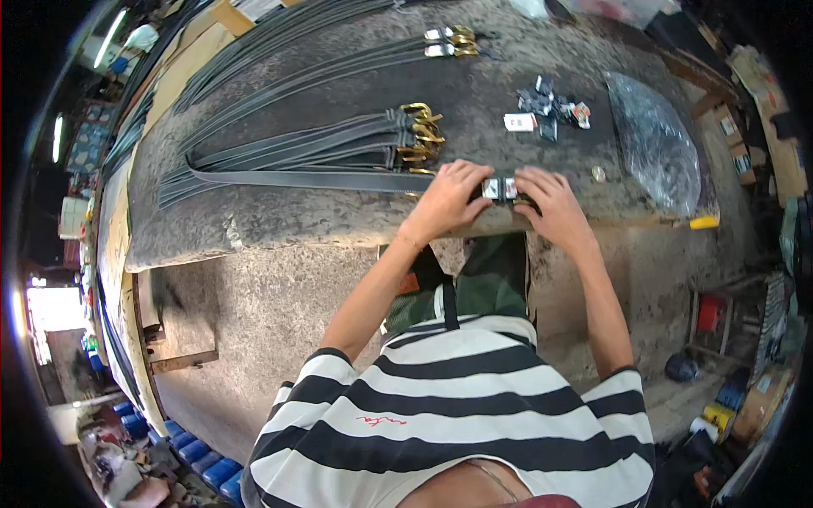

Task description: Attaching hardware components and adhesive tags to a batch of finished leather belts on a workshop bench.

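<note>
In the head view, the person's left hand and right hand meet over the near edge of a dark, scuffed worktop, with a small black-and-white label piece between their fingertips. The left hand is grasping the buckle-side end of a long, flat, dark grey belt, thumb on the near side and fingers on the far side; the right hand's bent fingers and thumb meet the label piece's right end, though how firmly they grip, I cannot tell. To do this well, I would judge, the left hand should pin the belt flat and steady while the right squares the label piece to the strap — even fingertip pressure, no twist, its pale face kept uppermost. The belt looks smooth, matt and supple, running straight leftward before curling at its far end. Just beyond it lies a fanned bundle of similar dark grey belts, their shiny gold-coloured metal buckles curved and clustered together. Farther right sit a loose heap of small, stiff black-and-white tags and a crinkled, glossy clear plastic bag — thin, slippery stuff, best kept apart from the working spot.
</note>
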`<state>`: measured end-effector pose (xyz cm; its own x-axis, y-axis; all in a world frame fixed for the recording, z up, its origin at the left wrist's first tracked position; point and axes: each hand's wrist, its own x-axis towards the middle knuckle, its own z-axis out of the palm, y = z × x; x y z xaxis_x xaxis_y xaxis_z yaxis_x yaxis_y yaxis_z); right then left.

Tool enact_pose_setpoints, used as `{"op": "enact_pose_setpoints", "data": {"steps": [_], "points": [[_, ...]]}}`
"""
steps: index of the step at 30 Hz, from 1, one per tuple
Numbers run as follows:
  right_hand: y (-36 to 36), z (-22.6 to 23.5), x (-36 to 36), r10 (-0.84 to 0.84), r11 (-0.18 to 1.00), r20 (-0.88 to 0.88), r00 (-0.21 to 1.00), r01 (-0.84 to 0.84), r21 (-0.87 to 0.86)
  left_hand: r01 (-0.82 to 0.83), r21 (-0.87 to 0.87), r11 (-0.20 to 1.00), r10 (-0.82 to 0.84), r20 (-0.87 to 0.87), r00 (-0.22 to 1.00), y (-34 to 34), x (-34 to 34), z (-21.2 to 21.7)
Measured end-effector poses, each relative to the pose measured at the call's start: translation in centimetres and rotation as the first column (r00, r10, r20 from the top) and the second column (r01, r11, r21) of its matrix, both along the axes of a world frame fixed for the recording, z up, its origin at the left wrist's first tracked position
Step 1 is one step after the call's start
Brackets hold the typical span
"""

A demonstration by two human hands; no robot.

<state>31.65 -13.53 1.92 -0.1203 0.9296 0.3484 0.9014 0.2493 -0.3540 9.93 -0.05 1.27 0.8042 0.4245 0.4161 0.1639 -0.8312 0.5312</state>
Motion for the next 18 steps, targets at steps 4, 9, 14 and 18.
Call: {"op": "enact_pose_setpoints", "data": {"steps": [4, 9, 14, 18], "points": [[0.9, 1.5, 1.2, 0.122, 0.988, -0.060, 0.991, -0.127, -0.084, -0.078, 0.150, 0.986, 0.103, -0.165, 0.981, 0.0, -1.3, 1.1], [1.7, 10.5, 1.2, 0.174, 0.985, 0.027, 0.984, -0.174, -0.015, -0.267, 0.304, 0.914, 0.309, -0.099, 0.946, 2.5, -8.6, 1.9], [1.5, 14.3, 9.1, 0.054, 0.998, 0.200, 0.978, -0.059, 0.021, -0.665, 0.442, 0.602, 0.699, 0.110, 0.706, 11.3, -22.6, 3.6], [8.3, 11.8, 9.7, 0.008, 1.000, 0.168, 0.986, -0.004, -0.024, -0.732, 0.651, 0.201, 0.938, 0.087, 0.335, 18.4, -42.5, 3.7]]}}
